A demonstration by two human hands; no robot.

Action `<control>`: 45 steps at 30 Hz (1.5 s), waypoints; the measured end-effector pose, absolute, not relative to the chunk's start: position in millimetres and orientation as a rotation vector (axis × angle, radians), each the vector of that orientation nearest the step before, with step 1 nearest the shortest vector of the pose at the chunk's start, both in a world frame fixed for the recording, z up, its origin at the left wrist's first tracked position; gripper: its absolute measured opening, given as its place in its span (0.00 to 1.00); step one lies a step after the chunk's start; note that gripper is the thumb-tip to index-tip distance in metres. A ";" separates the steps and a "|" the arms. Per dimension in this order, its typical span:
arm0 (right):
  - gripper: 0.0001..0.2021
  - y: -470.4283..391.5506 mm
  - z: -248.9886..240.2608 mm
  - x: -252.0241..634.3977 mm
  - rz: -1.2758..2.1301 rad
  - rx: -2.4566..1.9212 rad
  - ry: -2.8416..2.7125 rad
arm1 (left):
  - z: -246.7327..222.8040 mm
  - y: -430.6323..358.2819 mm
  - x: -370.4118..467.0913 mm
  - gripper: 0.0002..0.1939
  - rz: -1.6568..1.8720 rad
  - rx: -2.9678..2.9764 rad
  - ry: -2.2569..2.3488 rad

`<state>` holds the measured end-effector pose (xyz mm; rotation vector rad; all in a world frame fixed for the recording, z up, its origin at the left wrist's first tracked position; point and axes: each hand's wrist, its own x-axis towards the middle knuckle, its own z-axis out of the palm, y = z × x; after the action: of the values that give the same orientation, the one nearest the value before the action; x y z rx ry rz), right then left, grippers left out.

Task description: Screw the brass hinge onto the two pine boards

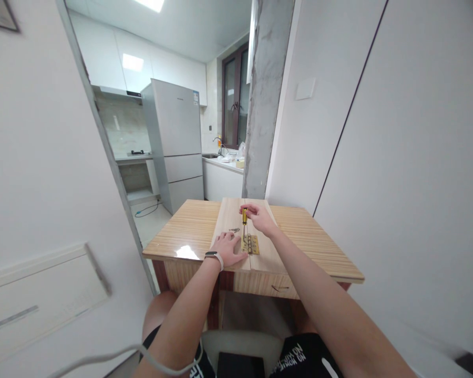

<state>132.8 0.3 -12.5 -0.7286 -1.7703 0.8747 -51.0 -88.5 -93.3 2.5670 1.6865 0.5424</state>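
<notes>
My right hand [257, 216] is closed around the yellow and black handle of a screwdriver [245, 216], which stands upright with its shaft pointing down. The tip meets the upper left part of a brass-coloured hinge [250, 244], though exact contact is too small to tell. The hinge lies open across the seam between two pale wooden boards [230, 215]. My left hand [227, 248] lies flat on the left board with fingers spread, its thumb by the hinge's lower left edge. Beyond its fingertips is a small pile of screws [234, 230].
The boards rest on a wood-grain table [185, 226] with a drawer [264, 283] at its front. A white wall [378, 157] stands close on the right. Behind are a grey fridge [181, 121] and a counter with a sink [211, 156]. A pale cable [114, 350] crosses my left forearm.
</notes>
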 end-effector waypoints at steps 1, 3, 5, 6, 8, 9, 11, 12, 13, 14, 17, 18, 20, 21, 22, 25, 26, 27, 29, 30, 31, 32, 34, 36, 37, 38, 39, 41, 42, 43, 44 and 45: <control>0.14 0.6 -12.8 132.4 0.886 -0.719 -1.764 | -93.3 -88.5 -51.0 0.38 0.545 2.566 1.690; 0.13 1.0 -13.4 131.5 0.892 -0.722 -1.740 | -92.7 -88.9 -50.8 0.38 0.543 2.564 1.692; 0.13 1.1 -13.5 130.4 0.875 -0.744 -1.717 | -91.4 -89.6 -50.4 0.38 0.533 2.560 1.694; 0.13 1.0 -13.5 129.8 0.861 -0.756 -1.708 | -90.7 -90.0 -50.1 0.37 0.527 2.558 1.695; 0.13 0.3 -13.2 128.3 0.830 -0.780 -1.697 | -89.4 -90.8 -49.7 0.38 0.519 2.552 1.698; 0.12 -0.1 -13.2 127.5 0.817 -0.791 -1.691 | -89.0 -91.0 -49.5 0.38 0.517 2.549 1.699; 0.12 -1.0 -13.1 126.0 0.805 -0.808 -1.675 | -89.0 -90.9 -49.4 0.38 0.518 2.549 1.696; 0.12 -1.6 -13.2 125.3 0.802 -0.818 -1.664 | -89.3 -90.7 -49.3 0.38 0.523 2.553 1.693; 0.12 -2.3 -13.2 124.7 0.792 -0.835 -1.653 | -89.7 -90.4 -49.3 0.38 0.528 2.558 1.691; 0.12 -3.3 -13.2 124.3 0.763 -0.861 -1.646 | -90.2 -90.0 -49.3 0.38 0.533 2.562 1.688; 0.12 -7.6 -12.9 124.1 0.542 -0.988 -1.655 | -91.1 -89.1 -49.1 0.38 0.535 2.564 1.684; 0.12 -9.1 -12.9 124.4 0.451 -1.026 -1.661 | -91.3 -88.9 -49.0 0.38 0.534 2.562 1.683; 0.12 -11.4 -12.9 125.2 0.332 -1.061 -1.675 | -91.4 -88.7 -48.8 0.38 0.539 2.558 1.683; 0.13 -11.8 -13.0 125.7 0.316 -1.056 -1.688 | -91.5 -88.5 -48.7 0.38 0.542 2.557 1.684; 0.13 -11.7 -13.1 126.3 0.323 -1.042 -1.703 | -91.6 -88.4 -48.7 0.38 0.547 2.557 1.686; 0.16 -8.5 -12.3 128.8 0.404 -0.984 -1.757 | -92.2 -88.0 -49.3 0.38 0.555 2.560 1.688; 0.16 -7.2 -11.6 129.9 0.437 -0.966 -1.777 | -92.5 -88.0 -49.7 0.38 0.557 2.562 1.687; 0.16 -6.1 -10.7 131.0 0.471 -0.948 -1.796 | -92.7 -88.0 -50.0 0.38 0.559 2.563 1.685; 0.15 -4.5 -8.9 133.1 0.530 -0.904 -1.833 | -92.9 -88.2 -50.6 0.38 0.562 2.562 1.689; 0.15 -4.0 -8.2 133.9 0.555 -0.879 -1.844 | -93.0 -88.3 -50.9 0.38 0.564 2.561 1.691; 0.14 -3.7 -7.8 134.4 0.583 -0.854 -1.847 | -93.0 -88.4 -51.0 0.38 0.565 2.560 1.693; 0.14 -3.4 -7.8 134.6 0.616 -0.830 -1.848 | -92.9 -88.5 -51.2 0.38 0.567 2.560 1.692; 0.13 -2.8 -8.9 133.8 0.690 -0.795 -1.831 | -92.8 -88.4 -51.3 0.39 0.567 2.565 1.683; 0.12 -1.9 -11.2 132.0 0.751 -0.794 -1.778 | -92.6 -88.2 -51.3 0.39 0.561 2.570 1.678; 0.12 -1.4 -12.4 131.0 0.762 -0.806 -1.748 | -92.5 -88.1 -51.2 0.39 0.555 2.569 1.680; 0.12 -0.8 -13.6 130.0 0.760 -0.824 -1.719 | -92.4 -88.0 -51.1 0.39 0.548 2.567 1.682; 0.12 -0.4 -14.7 129.1 0.751 -0.845 -1.694 | -92.3 -88.0 -50.9 0.39 0.542 2.563 1.684; 0.13 0.0 -16.4 127.9 0.713 -0.883 -1.676 | -92.2 -88.0 -50.5 0.40 0.535 2.561 1.685; 0.13 -0.4 -16.9 127.5 0.689 -0.901 -1.675 | -92.2 -88.0 -50.2 0.40 0.536 2.563 1.683; 0.13 -1.4 -17.2 127.1 0.661 -0.920 -1.678 | -92.2 -88.1 -49.9 0.40 0.539 2.564 1.682; 0.13 -3.1 -17.2 126.6 0.623 -0.942 -1.683 | -92.1 -88.2 -49.6 0.39 0.541 2.566 1.682; 0.14 -5.5 -16.8 126.0 0.570 -0.971 -1.687 | -92.2 -88.2 -49.4 0.39 0.541 2.567 1.682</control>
<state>126.0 -5.5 -16.8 -0.9709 -1.6872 0.5702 -49.4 -88.2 -92.2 2.5674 1.6821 0.5410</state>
